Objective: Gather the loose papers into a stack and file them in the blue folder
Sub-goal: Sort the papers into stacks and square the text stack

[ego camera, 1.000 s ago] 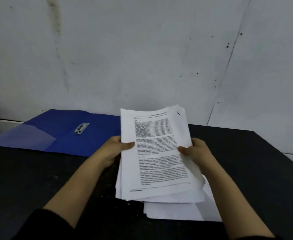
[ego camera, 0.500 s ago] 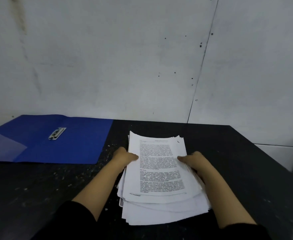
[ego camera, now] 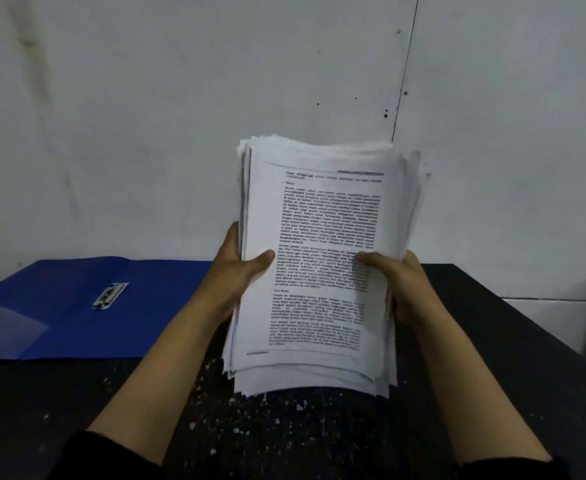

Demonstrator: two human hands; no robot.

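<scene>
The stack of papers [ego camera: 319, 265] stands nearly upright between the two hands, its long axis running up and away from the fingers, its lower edge just above or perhaps touching the black table [ego camera: 509, 341]; which, I cannot tell. The sheets are not yet square: edges fan out at the top and bottom. The left hand [ego camera: 236, 271] clamps the left margin, thumb curled across the printed front sheet and the other fingers hidden behind. The right hand [ego camera: 393, 282] grips the right margin the same way. Both are closed firmly on the stack, neither holding anything else. The blue folder [ego camera: 77, 306] lies open and flat on the table, well to the left of the fingers, nearer the left hand, its metal clip [ego camera: 109, 295] exposed. Judging from this, the stack wants tapping even before it travels leftward to the folder.
</scene>
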